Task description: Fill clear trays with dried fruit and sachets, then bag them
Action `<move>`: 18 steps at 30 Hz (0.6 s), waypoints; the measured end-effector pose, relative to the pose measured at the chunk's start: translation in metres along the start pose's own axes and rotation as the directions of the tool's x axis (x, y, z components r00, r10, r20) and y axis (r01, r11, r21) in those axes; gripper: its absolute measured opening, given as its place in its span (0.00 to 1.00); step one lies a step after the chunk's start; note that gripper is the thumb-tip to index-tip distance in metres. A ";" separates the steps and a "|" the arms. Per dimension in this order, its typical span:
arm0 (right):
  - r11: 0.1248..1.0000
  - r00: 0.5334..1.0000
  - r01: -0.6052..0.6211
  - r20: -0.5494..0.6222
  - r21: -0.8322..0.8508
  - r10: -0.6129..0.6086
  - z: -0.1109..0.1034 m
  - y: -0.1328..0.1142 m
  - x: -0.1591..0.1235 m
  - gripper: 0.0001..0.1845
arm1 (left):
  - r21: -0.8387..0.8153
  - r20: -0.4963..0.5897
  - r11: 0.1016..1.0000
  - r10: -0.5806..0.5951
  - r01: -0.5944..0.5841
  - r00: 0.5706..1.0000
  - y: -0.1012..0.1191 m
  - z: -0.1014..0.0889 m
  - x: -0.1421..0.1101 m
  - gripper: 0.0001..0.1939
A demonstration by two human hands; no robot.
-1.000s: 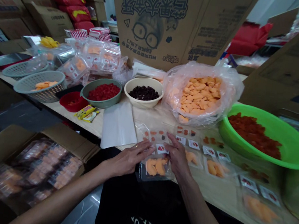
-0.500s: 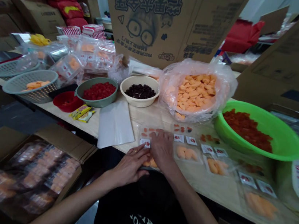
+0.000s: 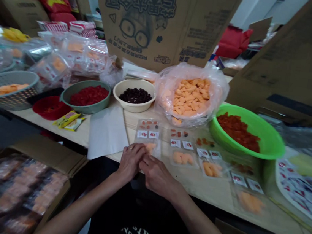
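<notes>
A clear plastic tray (image 3: pixel 157 150) lies on the table in front of me. It holds small red-orange pieces and one dark piece at the far end, two white printed sachets (image 3: pixel 148 134) in the middle, and orange candies (image 3: pixel 150 147) at the near end. My left hand (image 3: pixel 131 161) is closed at the tray's near left edge, its fingertips bent over the edge. My right hand (image 3: pixel 156 174) pinches at the same near edge, its fingers touching the left ones. Both hands cover part of the orange candies. Several similar filled trays (image 3: pixel 182 158) are lined up to the right.
Behind are a cream bowl of dark pieces (image 3: pixel 132 107), a plastic bag of orange candies (image 3: pixel 163 83) and a green basin (image 3: pixel 272 149). White sheets (image 3: pixel 107 137) and a grey-green bowl (image 3: pixel 84 108) stand left. An open carton of packs (image 3: pixel 61 158) sits below left.
My hands have drawn back from the tray's middle to its near edge and come together. The sachets and far-end pieces are now uncovered. The view has shifted to the right.
</notes>
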State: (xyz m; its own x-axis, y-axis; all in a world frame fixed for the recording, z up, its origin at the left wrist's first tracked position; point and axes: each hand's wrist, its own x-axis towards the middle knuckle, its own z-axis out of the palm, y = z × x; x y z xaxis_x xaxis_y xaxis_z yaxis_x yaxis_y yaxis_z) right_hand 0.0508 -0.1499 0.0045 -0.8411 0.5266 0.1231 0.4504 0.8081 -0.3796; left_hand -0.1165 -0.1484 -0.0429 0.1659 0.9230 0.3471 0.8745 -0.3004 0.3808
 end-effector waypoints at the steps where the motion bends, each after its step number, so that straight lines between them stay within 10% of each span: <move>1: 1.000 1.000 -0.018 0.017 0.002 0.018 0.000 -0.002 -0.004 0.19 | 0.033 -0.012 0.999 0.005 -0.005 1.000 -0.003 0.002 0.007 0.11; 6: 0.913 0.907 -0.408 -0.102 0.025 0.408 -0.019 0.026 -0.023 0.22 | 0.150 0.033 0.985 0.078 -0.082 0.996 -0.010 0.006 0.043 0.09; 10: 0.484 0.498 -0.867 -0.230 -0.116 0.836 -0.049 0.081 -0.036 0.20 | 0.060 0.187 0.978 0.186 -0.200 0.965 0.032 -0.002 0.045 0.20; 12: 0.360 0.395 -0.915 -0.210 -0.183 0.894 -0.057 0.100 -0.038 0.20 | -0.059 0.276 0.966 0.257 -0.251 0.926 0.062 0.001 0.041 0.27; 18: 0.415 0.471 -0.868 -0.185 -0.272 0.863 -0.048 0.102 -0.028 0.20 | -0.047 0.427 0.980 0.196 -0.195 0.883 0.101 0.035 0.025 0.23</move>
State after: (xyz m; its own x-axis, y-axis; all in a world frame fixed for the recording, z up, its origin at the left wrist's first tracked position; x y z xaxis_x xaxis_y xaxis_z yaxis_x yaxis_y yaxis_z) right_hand 0.1346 -0.0697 0.0060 0.0482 0.9938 -0.0998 0.9986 -0.0499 -0.0151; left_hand -0.0080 -0.1469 -0.0256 0.5128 0.8584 0.0152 0.8029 -0.4858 0.3455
